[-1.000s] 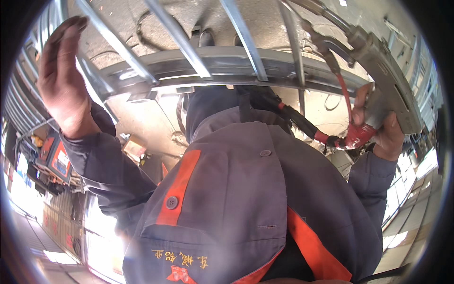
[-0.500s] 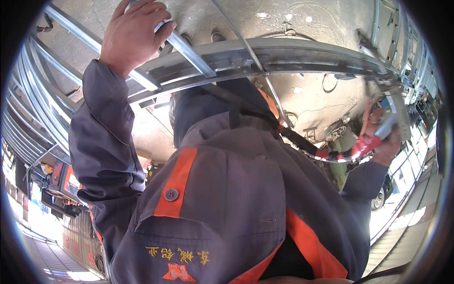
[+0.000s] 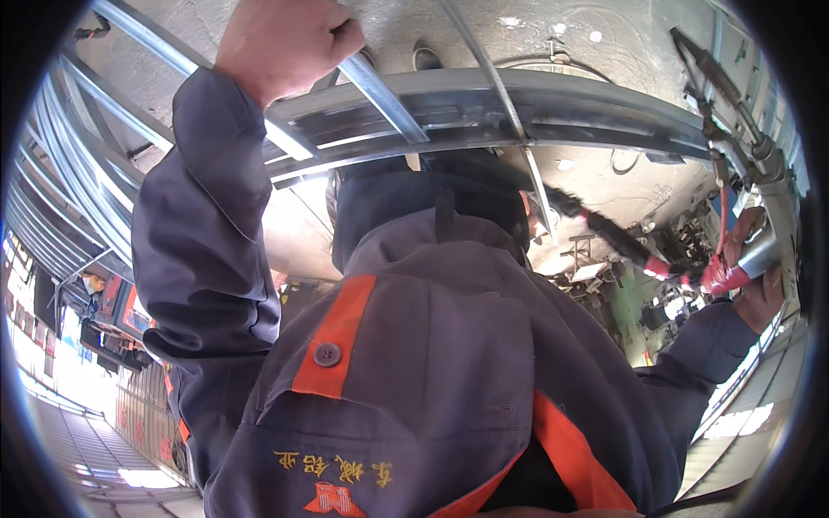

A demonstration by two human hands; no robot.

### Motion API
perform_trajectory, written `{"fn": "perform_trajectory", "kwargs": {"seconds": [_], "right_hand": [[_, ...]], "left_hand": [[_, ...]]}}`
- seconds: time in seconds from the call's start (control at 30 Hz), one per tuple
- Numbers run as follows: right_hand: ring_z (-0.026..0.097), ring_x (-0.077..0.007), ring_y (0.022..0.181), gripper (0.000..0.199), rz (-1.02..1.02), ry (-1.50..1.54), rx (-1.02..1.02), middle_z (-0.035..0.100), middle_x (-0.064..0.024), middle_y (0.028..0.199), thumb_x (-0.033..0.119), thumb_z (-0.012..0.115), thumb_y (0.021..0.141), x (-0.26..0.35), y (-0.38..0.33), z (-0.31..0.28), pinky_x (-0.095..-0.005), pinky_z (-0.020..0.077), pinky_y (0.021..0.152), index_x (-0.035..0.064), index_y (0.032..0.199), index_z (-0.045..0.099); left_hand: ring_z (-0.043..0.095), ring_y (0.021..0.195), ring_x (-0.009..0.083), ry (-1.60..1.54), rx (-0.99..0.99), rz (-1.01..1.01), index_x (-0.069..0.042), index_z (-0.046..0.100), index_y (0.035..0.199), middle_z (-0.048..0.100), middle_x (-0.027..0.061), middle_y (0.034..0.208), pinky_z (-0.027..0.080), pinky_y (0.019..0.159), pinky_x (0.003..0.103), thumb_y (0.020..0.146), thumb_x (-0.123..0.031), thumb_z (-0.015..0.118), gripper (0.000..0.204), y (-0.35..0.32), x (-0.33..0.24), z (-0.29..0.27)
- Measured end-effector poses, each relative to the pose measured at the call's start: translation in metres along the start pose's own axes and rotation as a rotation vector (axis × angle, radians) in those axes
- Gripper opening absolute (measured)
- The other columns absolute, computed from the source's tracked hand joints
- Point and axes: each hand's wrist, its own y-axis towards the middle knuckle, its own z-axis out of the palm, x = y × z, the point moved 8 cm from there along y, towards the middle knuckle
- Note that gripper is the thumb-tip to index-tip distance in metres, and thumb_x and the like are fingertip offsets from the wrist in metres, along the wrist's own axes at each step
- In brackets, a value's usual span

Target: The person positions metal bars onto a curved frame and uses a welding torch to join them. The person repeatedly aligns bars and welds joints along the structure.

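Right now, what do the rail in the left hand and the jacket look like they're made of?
The rail gripped by the left hand looks like bare metal, perhaps galvanised steel or aluminium: silver-grey, folded edges, bright glints. The jacket looks like woven work cloth, matte dark grey with orange strips, creased and stitched.

Above me spreads a rough grey concrete ceiling [image 3: 484, 39], and silver metal framing rails [image 3: 518, 104] run just beneath it. Left of the rails hangs a ribbed metal shutter [image 3: 52, 224]; bright daylight glares below it.
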Motion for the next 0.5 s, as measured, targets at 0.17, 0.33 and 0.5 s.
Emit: {"fn": "perform_trajectory", "kwargs": {"seconds": [0.17,0.33,0.5], "right_hand": [[0.064,-0.0186,0.093,0.078,0.102,-0.217,0.079,0.062,-0.0182,0.123,0.048,0.076,0.09,0.015,0.035,0.03,-0.0324,0.0526,0.076,-0.005,0.141,0.05],[0.066,-0.0201,0.102,0.084,0.199,-0.294,0.155,0.063,-0.0211,0.131,0.046,0.079,0.088,-0.004,0.054,0.05,-0.0325,0.0534,0.079,-0.0063,0.146,0.049],[0.065,-0.02,0.106,0.092,0.713,0.174,0.128,0.062,-0.018,0.132,0.043,0.079,0.09,-0.013,0.067,0.088,-0.0318,0.0528,0.086,-0.0047,0.155,0.034]], "left_hand": [[0.06,0.075,0.0251,-0.056,0.066,-0.04,-0.013,0.066,0.058,0.063,0.0022,0.064,0.044,0.085,0.039,0.08,-0.03,0.066,0.028,-0.003,0.009,0.009],[0.064,0.092,0.0271,-0.085,0.236,-0.05,-0.012,0.074,0.077,0.07,0.0055,0.083,0.045,0.096,0.043,0.081,-0.029,0.07,0.018,-0.006,0.017,0.016],[0.051,0.133,0.0355,-0.044,-0.105,-0.248,-0.011,0.064,0.128,0.056,0.0149,0.136,0.029,0.122,0.052,0.081,-0.024,0.077,0.05,-0.058,0.036,-0.022]]}}
